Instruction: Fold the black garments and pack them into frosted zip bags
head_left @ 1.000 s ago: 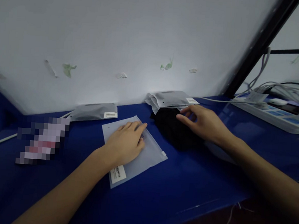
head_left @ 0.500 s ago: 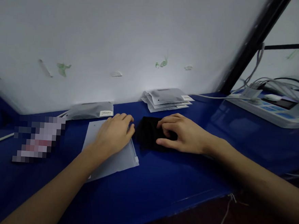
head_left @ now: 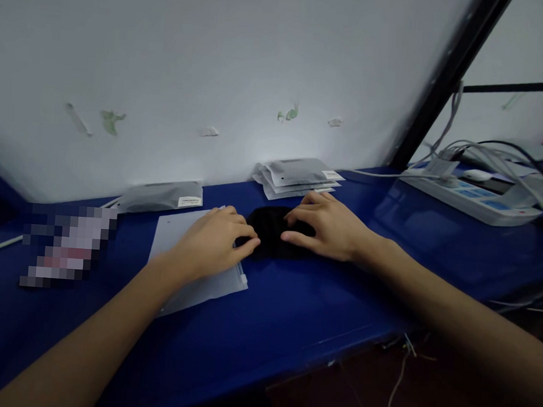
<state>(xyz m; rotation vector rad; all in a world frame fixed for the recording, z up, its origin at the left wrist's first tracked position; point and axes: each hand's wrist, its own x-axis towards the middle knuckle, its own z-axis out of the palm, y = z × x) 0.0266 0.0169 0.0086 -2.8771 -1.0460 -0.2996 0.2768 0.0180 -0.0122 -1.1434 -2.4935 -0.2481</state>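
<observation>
A folded black cloth (head_left: 272,228) lies on the blue table between my hands. My left hand (head_left: 220,237) is at the cloth's left edge, thumb and fingers closing on it, with the wrist above a frosted zip bag (head_left: 209,292). That bag lies flat, its slider at the lower right corner, and my hand and forearm hide part of it. My right hand (head_left: 330,226) grips the cloth's right side, fingers bent and thumb nearer me. Its fingertips are partly lost against the black fabric.
Against the wall are a filled grey bag (head_left: 160,197) with a white label and a stack of similar bags (head_left: 296,175). A blurred-out item (head_left: 71,245) lies at the left. On the right stands a white power strip (head_left: 476,196) with tangled cables. The blue table's (head_left: 290,329) front edge runs below.
My left hand has moved right, from over the zip bag to the black cloth's left edge. The right hand stays at the cloth, whose shape has bunched slightly. The view has shifted a little.
</observation>
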